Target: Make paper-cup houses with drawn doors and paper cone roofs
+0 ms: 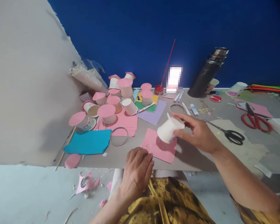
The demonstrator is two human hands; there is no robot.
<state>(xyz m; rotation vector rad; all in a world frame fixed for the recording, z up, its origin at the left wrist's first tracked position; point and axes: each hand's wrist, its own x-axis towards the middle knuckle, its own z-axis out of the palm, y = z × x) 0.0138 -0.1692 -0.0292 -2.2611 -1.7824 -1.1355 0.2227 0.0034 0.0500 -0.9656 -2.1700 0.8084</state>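
My right hand [196,132] grips a white paper cup [169,130] from the right side, thumb and fingers around its narrower end. The cup is tilted over a square of pink paper [160,155] that has small glittery bits on it. My left hand [137,168] rests at the table's front edge by the paper's lower left corner. Its fingers are curled together, and whatever lies under them is hidden. A grey tape ring [119,136] lies to the left of the pink square, beside a blue sheet [88,142].
Several cups with pink paper discs [106,113] crowd the back left near stacked white cups [87,77]. Black scissors [233,137] and red-handled scissors [256,123] lie at right. A dark flask [204,76] stands behind, near a red pot [158,90] holding a stick.
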